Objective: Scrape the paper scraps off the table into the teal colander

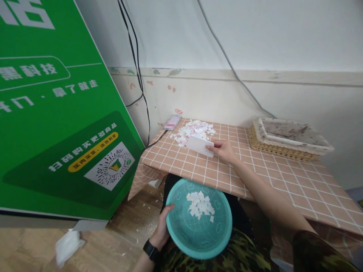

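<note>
My left hand (164, 223) grips the left rim of a round teal plastic basket (190, 245) resting at my lap, just below the table edge. White paper scraps (200, 205) lie in a small heap at the bottom of the basket. Over the table, my right hand (224, 150) pinches the right end of a flat white card (200, 146) between thumb and fingers. The card is tilted, its left side against a loose pile of paper scraps (195, 130) on the tablecloth. Part of the pile is hidden behind the card.
A checked brown tablecloth (263, 181) covers the table. At the right stands a lined wicker basket (286, 139). A phone-like object (172, 122) with a cable lies by the wall. A green panel (70, 113) borders the left, with a white plastic bag (69, 246) on the floor.
</note>
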### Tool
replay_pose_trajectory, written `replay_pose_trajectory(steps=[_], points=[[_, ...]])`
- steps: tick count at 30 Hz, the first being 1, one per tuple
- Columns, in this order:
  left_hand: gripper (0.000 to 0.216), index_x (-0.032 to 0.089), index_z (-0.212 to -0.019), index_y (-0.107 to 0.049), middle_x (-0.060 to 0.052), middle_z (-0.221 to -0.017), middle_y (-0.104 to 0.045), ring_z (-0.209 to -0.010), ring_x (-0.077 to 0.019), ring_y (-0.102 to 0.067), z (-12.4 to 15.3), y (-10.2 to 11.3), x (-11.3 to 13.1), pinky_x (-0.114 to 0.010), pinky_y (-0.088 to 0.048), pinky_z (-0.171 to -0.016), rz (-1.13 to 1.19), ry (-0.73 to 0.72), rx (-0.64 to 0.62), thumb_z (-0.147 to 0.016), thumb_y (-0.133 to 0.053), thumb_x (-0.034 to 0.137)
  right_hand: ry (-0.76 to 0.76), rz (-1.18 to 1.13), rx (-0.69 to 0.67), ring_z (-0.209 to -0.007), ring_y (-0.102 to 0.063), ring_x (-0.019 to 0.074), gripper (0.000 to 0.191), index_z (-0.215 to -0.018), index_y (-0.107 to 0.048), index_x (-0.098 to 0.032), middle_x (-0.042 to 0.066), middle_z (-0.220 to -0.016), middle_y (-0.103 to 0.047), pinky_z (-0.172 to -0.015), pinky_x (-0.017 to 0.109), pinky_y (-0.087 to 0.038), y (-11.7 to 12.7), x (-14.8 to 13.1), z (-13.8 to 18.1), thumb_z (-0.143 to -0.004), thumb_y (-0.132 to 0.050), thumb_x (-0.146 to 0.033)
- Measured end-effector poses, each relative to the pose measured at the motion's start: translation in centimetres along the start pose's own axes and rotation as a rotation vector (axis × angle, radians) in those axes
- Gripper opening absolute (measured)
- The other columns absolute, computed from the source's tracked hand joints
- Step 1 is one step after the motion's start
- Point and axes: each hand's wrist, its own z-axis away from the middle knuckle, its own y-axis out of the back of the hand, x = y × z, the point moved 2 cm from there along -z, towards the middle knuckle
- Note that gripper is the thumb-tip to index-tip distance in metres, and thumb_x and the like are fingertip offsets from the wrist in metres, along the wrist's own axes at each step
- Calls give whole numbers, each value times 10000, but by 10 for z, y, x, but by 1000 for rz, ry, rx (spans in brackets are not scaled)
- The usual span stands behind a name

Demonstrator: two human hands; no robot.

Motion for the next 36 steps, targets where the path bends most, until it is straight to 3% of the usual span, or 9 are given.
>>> replay_pose_trajectory(steps=[9,20,30,36], points=[[243,102,-808,-696,-77,-742,-720,-677,-212,-638,1,-3,3,-346,-473,-751,-17,-12,14,-704,-634,314,18,106,60,-607,-569,188,330,-756,-707,-172,33,-643,-645,-490,271,-416,-7,-3,-11,-721,-594,-481],[224,109,-798,-697,-67,-741,-720,-674,-199,-631,1,-2,2,-326,-476,-730,-28,-16,18,-724,-624,308,74,276,92,-561,-533,161,321,-718,-682,-167,29,-621,-624,-484,263,-352,-10,-8,-7,-786,-523,-438],[275,94,-849,-698,-97,-799,-729,-717,-223,-645,3,-4,3,-359,-474,-779,0,33,-21,-733,-606,326,50,156,51,-605,-560,195,299,-717,-693,-177,34,-606,-622,-499,280,-381,-7,-12,-6,-727,-585,-456],[267,87,-827,-690,-104,-780,-724,-701,-224,-648,3,-5,4,-351,-475,-767,-12,9,2,-717,-619,320,56,231,103,-554,-522,163,313,-710,-685,-172,27,-601,-608,-480,269,-348,-8,-9,-8,-761,-540,-444]])
